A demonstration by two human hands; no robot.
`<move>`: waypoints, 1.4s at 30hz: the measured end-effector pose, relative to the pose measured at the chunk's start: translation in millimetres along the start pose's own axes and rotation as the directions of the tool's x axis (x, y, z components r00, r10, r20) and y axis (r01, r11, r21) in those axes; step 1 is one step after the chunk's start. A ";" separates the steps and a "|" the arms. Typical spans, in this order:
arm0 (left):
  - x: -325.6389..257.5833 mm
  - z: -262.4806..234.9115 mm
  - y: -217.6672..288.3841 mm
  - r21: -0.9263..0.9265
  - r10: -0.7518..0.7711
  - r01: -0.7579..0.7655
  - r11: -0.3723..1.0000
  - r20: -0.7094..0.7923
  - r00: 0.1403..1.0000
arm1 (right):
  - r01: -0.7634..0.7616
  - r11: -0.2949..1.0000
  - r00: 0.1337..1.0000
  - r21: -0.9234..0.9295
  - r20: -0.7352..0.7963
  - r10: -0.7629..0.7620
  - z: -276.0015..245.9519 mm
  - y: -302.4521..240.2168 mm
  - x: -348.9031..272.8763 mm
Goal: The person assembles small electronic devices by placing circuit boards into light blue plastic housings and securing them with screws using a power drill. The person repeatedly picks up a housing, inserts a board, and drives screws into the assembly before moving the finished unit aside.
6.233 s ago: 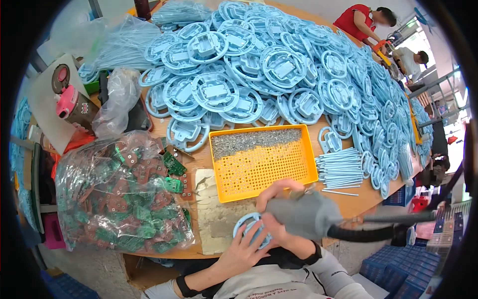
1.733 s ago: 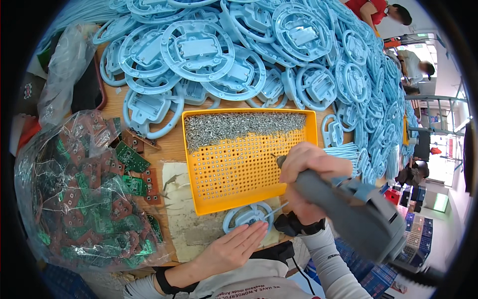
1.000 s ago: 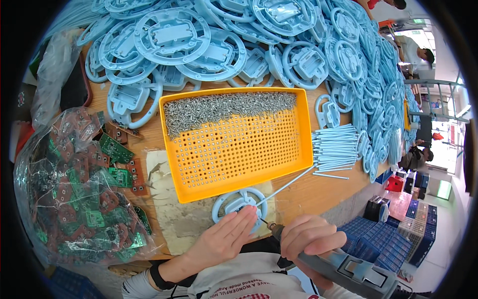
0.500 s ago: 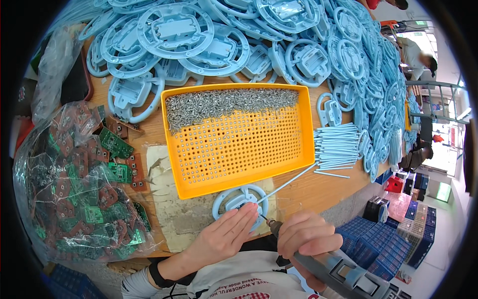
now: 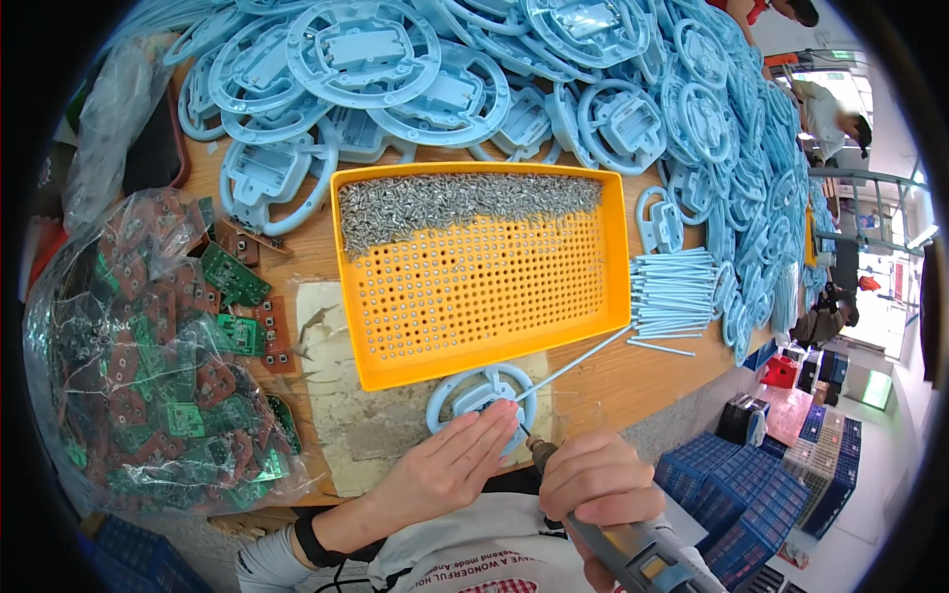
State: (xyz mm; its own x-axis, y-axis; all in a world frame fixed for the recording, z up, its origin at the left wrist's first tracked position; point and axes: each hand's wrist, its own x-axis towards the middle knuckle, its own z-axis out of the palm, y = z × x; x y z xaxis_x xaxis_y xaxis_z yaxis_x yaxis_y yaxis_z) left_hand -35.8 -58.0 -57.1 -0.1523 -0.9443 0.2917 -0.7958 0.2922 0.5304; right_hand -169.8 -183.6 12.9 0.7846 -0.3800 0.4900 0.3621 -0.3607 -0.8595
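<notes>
A light blue round plastic housing [image 5: 436, 403] lies on the worn mat in front of me, with a thin blue rod [image 5: 583, 358] reaching from it toward the upper right. My left hand [image 5: 457, 463] holds the housing down, its fingers straight and close together over the middle; the thumb is hidden. In my right hand [image 5: 603, 479] is an electric screwdriver [image 5: 633, 555], gripped round its body. Its bit points down at the housing beside my left fingertips; whether it touches a screw cannot be made out.
Just beyond the housing stands a yellow tray [image 5: 494, 364] with loose screws and a perforated bed. Blue rods [image 5: 672, 292] lie to its right. Blue housings [image 5: 366, 54] pile up behind. A clear bag of circuit boards [image 5: 148, 395] is at left; blue crates [image 5: 732, 484] stand at lower right.
My right hand and the screwdriver have shifted slightly left and down. My left hand stays on the housing. The whole view has moved a little.
</notes>
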 end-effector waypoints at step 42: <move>3.1 -6.0 -2.7 0.054 0.031 -0.031 0.998 -0.008 0.999 | 0.048 0.992 0.925 -0.121 -0.370 -0.090 -37.2 89.8 97.1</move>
State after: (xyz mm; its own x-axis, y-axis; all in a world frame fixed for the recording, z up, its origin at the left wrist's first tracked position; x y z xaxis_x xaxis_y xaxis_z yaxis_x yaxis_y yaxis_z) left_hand -30.6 -60.8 -52.9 -0.1725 -0.9335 0.3144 -0.8209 0.3127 0.4778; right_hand -79.8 -284.5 -11.4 0.5069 -0.6340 0.5840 0.3359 -0.4787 -0.8112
